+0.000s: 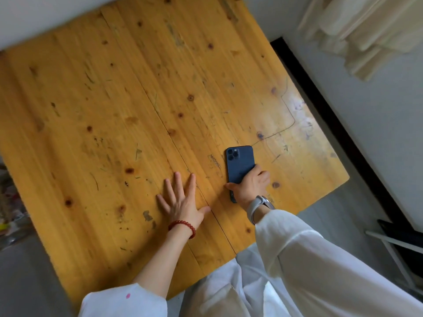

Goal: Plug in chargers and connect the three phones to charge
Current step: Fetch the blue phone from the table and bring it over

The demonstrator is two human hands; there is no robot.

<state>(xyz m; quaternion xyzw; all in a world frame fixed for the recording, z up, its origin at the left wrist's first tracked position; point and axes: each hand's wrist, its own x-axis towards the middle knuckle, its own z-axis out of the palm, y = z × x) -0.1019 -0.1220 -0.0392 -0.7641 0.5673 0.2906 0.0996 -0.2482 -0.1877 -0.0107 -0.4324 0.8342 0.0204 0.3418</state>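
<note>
**A:** Any containers here? None that can be made out. There's just a bare wooden table (114, 110), knotty and scratched, with pen scribbles near its right edge. The only thing on it is one dark blue phone (240, 163), lying face down with the camera cluster at the far end.

**B:** Yeah, and the right hand (249, 186) is wrapped around the phone's near end, thumb on the left side, fingers curled over the right. The left hand (180, 200) is flat on the wood just beside it, fingers spread, holding nothing. Red bead bracelet (183, 227) on that wrist, a pale watch (258, 207) on the other, loose white sleeves (320, 259) on both.

**A:** What's hard to read?

**B:** The bottom of the phone is under the palm, so its port can't be seen. Whether it's resting fully on the table or tipped up slightly is hard to tell. The left margin has a blurry clutter (9, 202) too smeared to identify. Top right there's cream cloth (366, 30) hanging, cut off by the frame, and lower right a white-framed dark thing (400, 243), only partly in view.
</note>
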